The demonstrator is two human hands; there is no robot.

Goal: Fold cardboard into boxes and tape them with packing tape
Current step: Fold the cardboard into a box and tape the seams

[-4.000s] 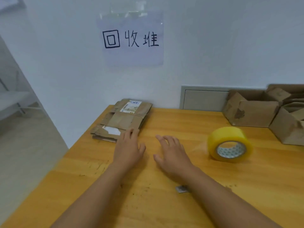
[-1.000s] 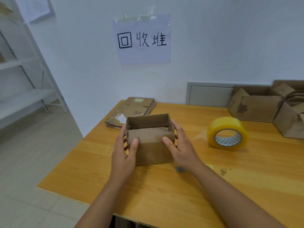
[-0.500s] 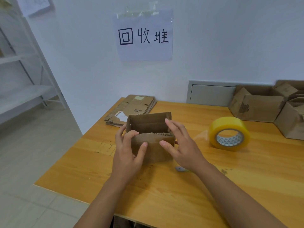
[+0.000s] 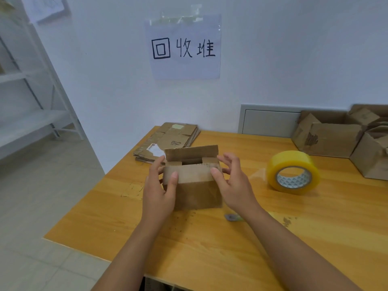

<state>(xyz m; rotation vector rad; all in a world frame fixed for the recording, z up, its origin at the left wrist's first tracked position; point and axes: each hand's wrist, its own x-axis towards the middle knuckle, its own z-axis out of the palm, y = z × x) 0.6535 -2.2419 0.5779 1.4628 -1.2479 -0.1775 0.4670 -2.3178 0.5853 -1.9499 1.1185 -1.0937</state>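
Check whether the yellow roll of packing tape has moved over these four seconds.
No. The yellow roll of packing tape stands at the same spot before the open cardboard boxes.

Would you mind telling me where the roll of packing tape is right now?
In the head view, the roll of packing tape stands on edge on the wooden table, to the person's right of the right hand, in front of the opened boxes.

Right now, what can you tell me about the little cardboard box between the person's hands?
The cardboard box is small, brown and worn, standing upright on the wooden table. Its top is half closed: the far flap stands up, the side flaps are tucked in, the near flap is folding over. The left hand and right hand hold its sides, thumbs on the front.
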